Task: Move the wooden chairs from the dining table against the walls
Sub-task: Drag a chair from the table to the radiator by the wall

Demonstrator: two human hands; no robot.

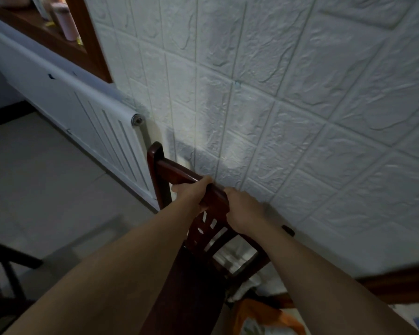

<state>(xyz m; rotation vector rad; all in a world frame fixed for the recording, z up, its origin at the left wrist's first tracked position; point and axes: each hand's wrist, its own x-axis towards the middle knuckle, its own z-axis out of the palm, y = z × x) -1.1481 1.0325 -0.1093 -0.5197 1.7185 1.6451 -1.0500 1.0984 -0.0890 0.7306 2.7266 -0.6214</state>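
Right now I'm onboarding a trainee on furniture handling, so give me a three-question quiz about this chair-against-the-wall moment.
1. True or false: both hands grip the top rail of the wooden chair.
2. What stands to the left of the chair along the wall? A) a white radiator B) a fridge C) a door
3. Fill in: the wall behind the chair is covered in white ____-pattern panels.

Key:
1. True: the left hand and the right hand both curl over the rail.
2. A, the white radiator.
3. brick
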